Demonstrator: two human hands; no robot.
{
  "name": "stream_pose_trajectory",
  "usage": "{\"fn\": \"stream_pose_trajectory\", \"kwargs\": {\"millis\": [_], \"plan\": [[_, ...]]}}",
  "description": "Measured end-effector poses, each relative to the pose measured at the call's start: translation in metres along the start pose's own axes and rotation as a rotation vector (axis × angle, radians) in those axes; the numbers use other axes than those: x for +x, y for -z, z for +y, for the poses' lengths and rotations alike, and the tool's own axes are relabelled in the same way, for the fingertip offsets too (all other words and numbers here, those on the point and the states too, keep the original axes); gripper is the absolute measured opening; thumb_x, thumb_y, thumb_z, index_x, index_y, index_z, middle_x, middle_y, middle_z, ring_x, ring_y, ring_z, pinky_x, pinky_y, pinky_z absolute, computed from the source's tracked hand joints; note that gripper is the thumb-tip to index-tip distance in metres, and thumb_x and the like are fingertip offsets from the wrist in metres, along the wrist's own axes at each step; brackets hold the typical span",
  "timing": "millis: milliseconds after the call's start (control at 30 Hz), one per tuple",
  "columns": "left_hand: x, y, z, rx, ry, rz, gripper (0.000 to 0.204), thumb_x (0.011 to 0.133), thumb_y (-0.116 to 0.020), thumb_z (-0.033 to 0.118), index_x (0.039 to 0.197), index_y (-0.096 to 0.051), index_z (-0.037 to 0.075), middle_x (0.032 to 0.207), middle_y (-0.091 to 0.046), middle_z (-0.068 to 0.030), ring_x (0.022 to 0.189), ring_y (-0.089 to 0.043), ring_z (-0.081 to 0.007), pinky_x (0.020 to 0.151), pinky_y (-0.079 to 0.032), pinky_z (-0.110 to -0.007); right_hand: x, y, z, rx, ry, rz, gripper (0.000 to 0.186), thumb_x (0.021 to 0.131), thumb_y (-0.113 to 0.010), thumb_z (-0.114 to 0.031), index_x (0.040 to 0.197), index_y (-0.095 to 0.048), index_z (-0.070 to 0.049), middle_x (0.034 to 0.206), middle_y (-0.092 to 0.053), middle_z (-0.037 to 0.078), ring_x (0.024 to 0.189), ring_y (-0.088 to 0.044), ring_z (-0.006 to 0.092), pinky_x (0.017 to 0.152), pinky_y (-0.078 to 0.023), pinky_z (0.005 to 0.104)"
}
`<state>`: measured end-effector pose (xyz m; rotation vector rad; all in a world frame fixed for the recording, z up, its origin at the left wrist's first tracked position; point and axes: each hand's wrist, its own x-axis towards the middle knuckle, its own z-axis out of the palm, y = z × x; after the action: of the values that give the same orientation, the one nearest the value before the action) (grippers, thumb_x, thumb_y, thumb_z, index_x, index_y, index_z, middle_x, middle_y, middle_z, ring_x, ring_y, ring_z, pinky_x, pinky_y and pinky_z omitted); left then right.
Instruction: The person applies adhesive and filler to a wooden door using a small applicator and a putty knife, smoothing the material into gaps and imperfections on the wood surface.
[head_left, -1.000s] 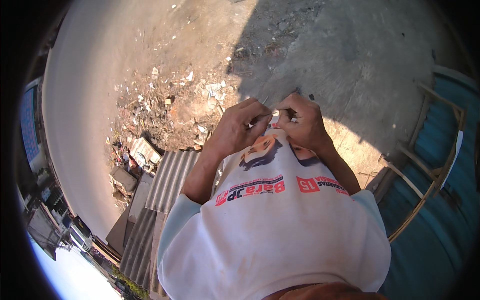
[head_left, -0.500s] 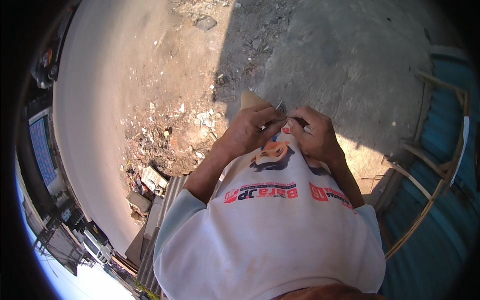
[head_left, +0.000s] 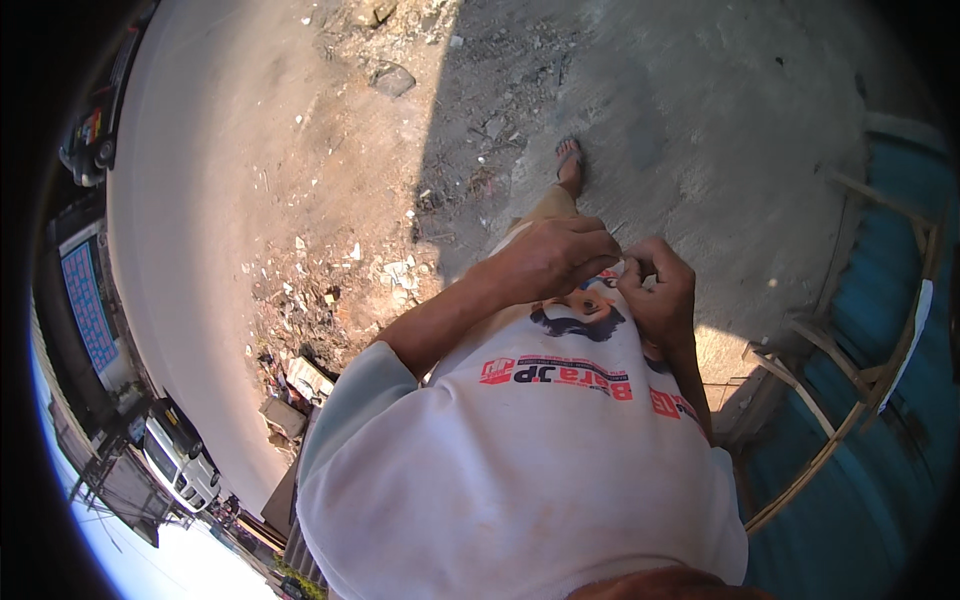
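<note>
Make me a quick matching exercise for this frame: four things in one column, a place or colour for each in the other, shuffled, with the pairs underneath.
Column one
1. Left hand
2. Printed shirt
3. Foot
4. Corrugated sheeting

Column two
A. Blue, along the right side of the picture
B. White, filling the lower middle
C. Just to the left of the right hand
D. On the shaded ground, above both hands in the picture

Right pairs: 1-C, 2-B, 3-D, 4-A
</note>
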<state>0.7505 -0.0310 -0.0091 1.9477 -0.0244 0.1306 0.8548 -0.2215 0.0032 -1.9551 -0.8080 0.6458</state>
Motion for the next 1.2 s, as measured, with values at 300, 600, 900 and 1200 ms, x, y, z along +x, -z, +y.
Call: {"fn": "stream_pose_trajectory", "kwargs": {"millis": [300, 600, 900, 1200], "plan": [[0.155, 0.034, -0.022, 0.029, -0.043, -0.127, 0.014, 0.088, -0.076, 0.012, 0.1, -0.071, 0.006, 0.091, -0.067, -0.0085, 0.089, -0.068, -0.0289, 0.079, -0.054, -0.04, 0.109, 0.078, 0.005, 0.023, -0.177, 0.119, 0.009, 0.085, -0.066, 0.004, 0.094, -0.064, 0.0, 0.078, -0.069, 0.011, 0.069, -0.069, 0.0174, 0.066, -0.054, 0.0325], [0.277, 0.089, -0.044, 0.186, 0.026, -0.026, 0.01, 0.091, -0.074, 0.007, 0.1, -0.072, 0.005, 0.089, -0.068, -0.0088, 0.08, -0.071, -0.0276, 0.07, -0.057, -0.039, 0.151, 0.179, 0.124, 0.126, -0.451, 0.525, 0.007, 0.093, -0.064, 0.002, 0.1, -0.064, 0.001, 0.082, -0.068, 0.005, 0.072, -0.063, 0.0091, 0.067, -0.053, 0.0282], [0.454, 0.021, -0.023, 0.067, 0.104, -0.087, 0.012, 0.092, -0.075, 0.006, 0.103, -0.073, 0.001, 0.096, -0.073, -0.0109, 0.082, -0.074, -0.0263, 0.069, -0.06, -0.036, 0.315, 0.303, 0.116, 0.082, 0.143, 0.068, 0.031, 0.087, -0.073, 0.0, 0.118, -0.067, -0.003, 0.104, -0.071, 0.016, 0.085, -0.075, 0.0265, 0.074, -0.06, 0.0386], [0.608, -0.012, -0.006, 0.061, 0.096, -0.07, 0.011, 0.094, -0.071, 0.009, 0.1, -0.072, -0.001, 0.087, -0.07, -0.0148, 0.077, -0.072, -0.0298, 0.065, -0.055, -0.039, 0.399, 0.436, 0.144, -0.176, 0.428, 0.043, 0.024, 0.083, -0.071, 0.002, 0.106, -0.065, 0.0, 0.091, -0.07, 0.016, 0.078, -0.072, 0.0318, 0.069, -0.059, 0.0417]]}}
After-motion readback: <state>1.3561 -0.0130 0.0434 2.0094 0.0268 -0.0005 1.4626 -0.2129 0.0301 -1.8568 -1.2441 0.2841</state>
